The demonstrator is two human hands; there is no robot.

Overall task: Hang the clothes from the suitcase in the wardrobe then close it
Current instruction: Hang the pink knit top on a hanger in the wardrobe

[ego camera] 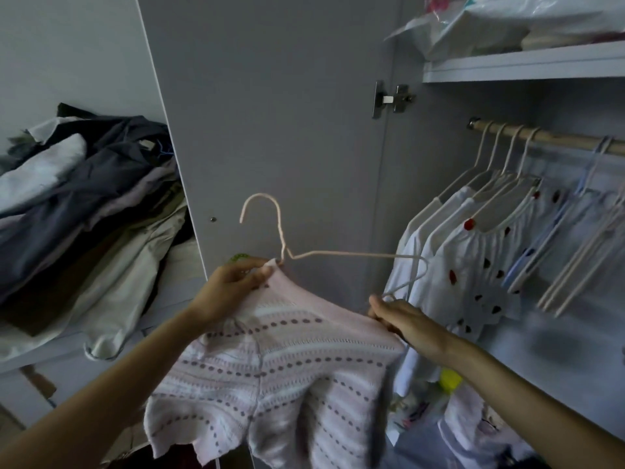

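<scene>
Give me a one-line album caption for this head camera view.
Both hands, left hand and right hand, fit a pink knitted garment onto a wire hanger beside the open wardrobe's rail.

In the lower middle of the frame, the left hand (233,286) pinches the top edge of a pink knitted garment (277,377) at the neck of a wire hanger (287,245). The right hand (409,321) grips the garment's other corner. At the right, white clothes (473,252) hang on the wardrobe rail (554,138). A clothes pile (84,204) lies at the left.

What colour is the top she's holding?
Pale pink top with white stripes and rows of grey dots; head view.
</scene>
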